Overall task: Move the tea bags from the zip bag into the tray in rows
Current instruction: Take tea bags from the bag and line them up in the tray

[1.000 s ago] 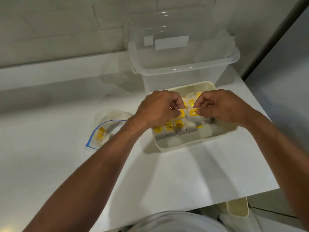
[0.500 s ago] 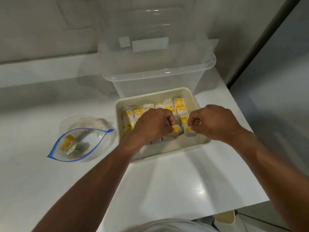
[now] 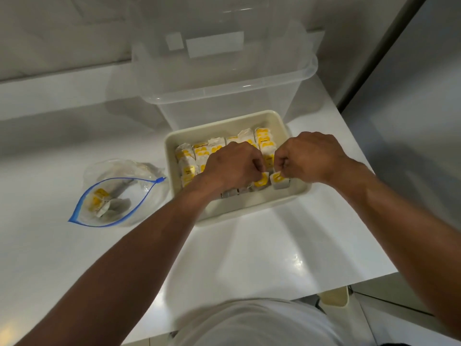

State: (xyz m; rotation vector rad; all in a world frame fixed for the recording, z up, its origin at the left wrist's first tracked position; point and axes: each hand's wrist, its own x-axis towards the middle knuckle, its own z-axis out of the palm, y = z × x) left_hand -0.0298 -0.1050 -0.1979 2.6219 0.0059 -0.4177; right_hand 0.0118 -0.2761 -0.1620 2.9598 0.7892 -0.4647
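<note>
The white table [image 3: 249, 258] holds a big clear box [image 3: 224, 78], the tray [image 3: 249, 208] in front, and the zip bag [image 3: 139, 196] left of it. In the tray's near row, the left hand [image 3: 232, 166] pinches a tea bag [image 3: 260, 183], and the right hand [image 3: 309, 156] pinches the next tea bag [image 3: 278, 179].

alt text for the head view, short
The left hand and right hand each pinch a tea bag in the near row of a cream tray of yellow-labelled tea bags. An open zip bag holding a few more lies to its left; a clear bin stands behind.
</note>
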